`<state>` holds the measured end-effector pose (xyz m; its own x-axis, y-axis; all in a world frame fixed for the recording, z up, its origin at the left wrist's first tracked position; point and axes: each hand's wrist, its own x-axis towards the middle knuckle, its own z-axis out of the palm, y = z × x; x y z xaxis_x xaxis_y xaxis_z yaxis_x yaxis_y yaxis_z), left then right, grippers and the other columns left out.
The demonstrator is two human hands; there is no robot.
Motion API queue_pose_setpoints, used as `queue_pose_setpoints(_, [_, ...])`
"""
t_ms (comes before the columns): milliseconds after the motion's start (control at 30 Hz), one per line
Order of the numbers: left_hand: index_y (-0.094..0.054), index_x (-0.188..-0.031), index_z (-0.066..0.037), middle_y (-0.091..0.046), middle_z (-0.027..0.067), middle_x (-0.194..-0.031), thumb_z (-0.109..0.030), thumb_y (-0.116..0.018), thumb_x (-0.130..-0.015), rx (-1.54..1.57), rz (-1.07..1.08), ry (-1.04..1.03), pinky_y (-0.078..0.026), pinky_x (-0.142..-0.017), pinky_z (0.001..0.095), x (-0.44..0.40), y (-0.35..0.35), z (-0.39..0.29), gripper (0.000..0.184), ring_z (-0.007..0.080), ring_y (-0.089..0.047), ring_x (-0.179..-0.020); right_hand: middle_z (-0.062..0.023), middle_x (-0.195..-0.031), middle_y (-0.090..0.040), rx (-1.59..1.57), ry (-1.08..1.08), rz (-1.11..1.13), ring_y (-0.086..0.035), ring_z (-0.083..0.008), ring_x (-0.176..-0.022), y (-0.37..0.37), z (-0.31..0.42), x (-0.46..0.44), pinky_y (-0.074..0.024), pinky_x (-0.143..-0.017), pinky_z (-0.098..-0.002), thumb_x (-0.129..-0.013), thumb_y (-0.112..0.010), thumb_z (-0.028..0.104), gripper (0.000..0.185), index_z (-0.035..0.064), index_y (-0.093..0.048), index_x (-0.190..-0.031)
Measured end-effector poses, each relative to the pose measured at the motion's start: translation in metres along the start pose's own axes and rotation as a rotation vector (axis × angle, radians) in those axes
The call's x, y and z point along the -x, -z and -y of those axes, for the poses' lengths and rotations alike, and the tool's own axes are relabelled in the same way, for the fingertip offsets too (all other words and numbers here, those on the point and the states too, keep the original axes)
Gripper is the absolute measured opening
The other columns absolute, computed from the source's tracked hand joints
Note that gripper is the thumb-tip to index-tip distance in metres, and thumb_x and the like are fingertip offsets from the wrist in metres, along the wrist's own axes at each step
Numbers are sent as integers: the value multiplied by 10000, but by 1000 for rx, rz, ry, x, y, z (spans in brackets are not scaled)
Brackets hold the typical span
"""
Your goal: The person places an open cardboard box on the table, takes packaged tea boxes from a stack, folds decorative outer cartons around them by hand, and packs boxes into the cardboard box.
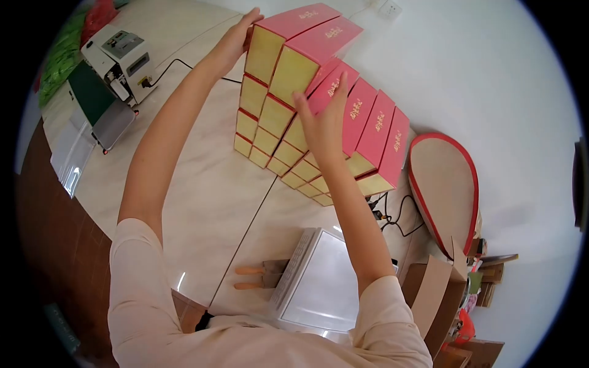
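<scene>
Red boxes with yellow ends and gold lettering stand in a stepped stack (270, 116) against the wall. My left hand (240, 42) is at the left side of the top left box (265, 52), its fingers partly hidden behind it. My right hand (324, 116) is spread over the front of the stack, thumb by the lower corner of the second top box (297, 70) and fingers up in front of a red box top. Nothing is wrapped in its fingers.
A white machine (126, 58) with a green belt stands left. Nearer me are a silver-topped device (325, 276) and two wooden-handled scrapers (250, 270). A red-rimmed tray (443, 184) leans on the right wall above an open carton (432, 294). Black cables lie beside the stack.
</scene>
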<state>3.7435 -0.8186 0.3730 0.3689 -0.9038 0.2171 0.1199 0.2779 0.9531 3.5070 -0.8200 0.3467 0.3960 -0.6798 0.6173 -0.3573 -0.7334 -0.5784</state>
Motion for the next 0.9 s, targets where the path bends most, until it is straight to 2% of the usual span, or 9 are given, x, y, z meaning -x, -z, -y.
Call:
queue_pose_setpoints(100, [-484, -1295, -58, -532, 77, -1274, -579, -403, -905, 139, 83, 144, -346, -1004, 314, -19, -7, 0, 656, 170, -486, -1161, -258, -1469, -177, -221, -266, 59, -178, -357, -1374, -9, -12, -21, -208, -1100, -404, -841, -643, 360, 918, -75, -75, -1415])
queue_pose_setpoints(233, [-504, -1282, -79, -554, 59, -1243, -644, -451, -855, 251, 106, 342, -436, -914, 333, -42, 1, 19, 709, 166, -537, -1082, -217, -1481, -159, -622, -300, 200, -186, -299, -1373, -6, -15, -32, -209, -1095, -370, -882, -583, 397, 871, -47, -72, -1432])
queue_pose_setpoints(333, [-506, -1282, -89, -564, 58, -1225, -630, -454, -864, 174, 102, 270, -450, -899, 342, -38, -13, 25, 686, 168, -533, -1089, -127, -1492, -226, -1069, -540, 51, -198, -245, -1376, -1, -24, -46, -120, -1122, -377, -915, -332, 604, 801, 62, -120, -1465])
queue_pose_setpoints(367, [-506, -1282, -89, -564, 58, -1225, -630, -454, -864, 173, 113, 276, -450, -899, 342, -32, -21, 24, 686, 168, -533, -1089, -78, -1398, -389, -1041, -569, 129, -336, -234, -1298, 5, -26, -54, -242, -1080, -377, -914, -373, 589, 706, 88, -299, -1405])
queue_pose_setpoints(533, [-476, -1309, -69, -518, 79, -1293, -628, -385, -895, 323, 251, 165, -356, -997, 290, 25, -66, 3, 702, 158, -462, -1174, 3, -1212, -530, -1196, -803, -159, -509, -178, -1108, 19, -14, -51, -432, -912, -344, -943, -407, 500, 490, 118, -465, -1245])
queue_pose_setpoints(600, [-378, -1378, -38, -411, 110, -1396, -601, -391, -907, 306, 281, 113, -289, -1055, 309, 50, -79, -2, 735, 190, -384, -1266, -7, -1216, -529, -1204, -623, -178, -496, -182, -1128, 35, -15, -29, -423, -940, -337, -952, -403, 465, 459, 115, -470, -1242])
queue_pose_setpoints(667, [-204, -1442, -14, -220, 144, -1497, -550, -381, -927, 135, 142, -277, -171, -1111, 333, 74, -95, 14, 765, 232, -211, -1377, -37, -1249, -514, -1058, -643, -234, -493, -192, -1142, 68, 4, -4, -432, -946, -350, -954, -391, 453, 476, 104, -451, -1273])
queue_pose_setpoints(733, [-45, -1460, -7, -37, 163, -1533, -505, -379, -932, -27, 129, -372, -63, -1128, 382, 133, -118, -1, 799, 278, -24, -1419, -73, -1302, -479, -1094, -604, -201, -495, -217, -1148, 112, -13, 25, -445, -940, -367, -939, -393, 472, 546, 84, -408, -1323])
queue_pose_setpoints(900, [134, -1417, 42, 239, 333, -1427, -581, -503, -846, -80, 151, -508, 22, -1068, 576, 291, -197, 30, 1058, 477, 199, -1342, -162, -1271, -507, -1607, -625, -99, -531, -298, -1121, 219, 13, 139, -471, -921, -426, -862, -524, 461, 670, 12, -389, -1342])
